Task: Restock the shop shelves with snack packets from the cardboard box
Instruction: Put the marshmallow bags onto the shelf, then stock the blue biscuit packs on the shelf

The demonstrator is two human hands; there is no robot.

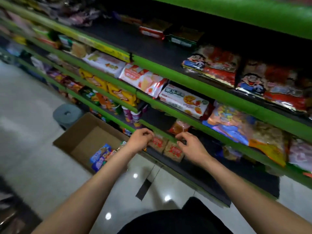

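Observation:
Two tan snack packets with red labels (168,147) lie side by side on the lowest dark shelf (199,168). My left hand (140,141) pinches the left packet's upper edge with curled fingers. My right hand (190,146) has its fingers curled at the right packet's top edge, touching it. The open cardboard box (79,132) stands on the floor to the left, beside the shelf unit. A few blue and mixed snack packets (101,156) lie in its near corner; my left forearm covers part of them.
Green-edged shelves (194,85) full of biscuit and snack packs rise above and run away to the left. A grey stool (67,114) stands behind the box. The floor is glossy tile, with a dark strip (144,188) lying near the shelf base.

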